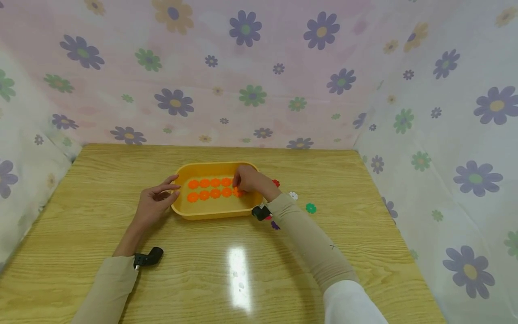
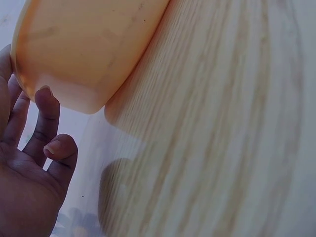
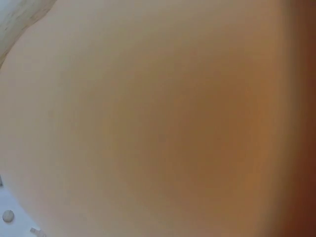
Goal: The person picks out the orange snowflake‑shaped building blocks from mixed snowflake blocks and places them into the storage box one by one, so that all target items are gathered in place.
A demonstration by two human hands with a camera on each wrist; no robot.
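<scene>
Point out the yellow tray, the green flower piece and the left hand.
yellow tray [image 1: 210,213], head view, bare front wall.
green flower piece [image 1: 310,208], head view, its centre, on the table.
left hand [image 1: 155,202], head view, middle of the hand.

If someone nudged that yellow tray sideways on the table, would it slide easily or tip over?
The yellow tray would probably slide: it looks like thin, light plastic on a glossy wooden table. Tipping seems unlikely, since it is low and wide with only flat orange discs inside. The left hand at its end would likely steady it.
</scene>
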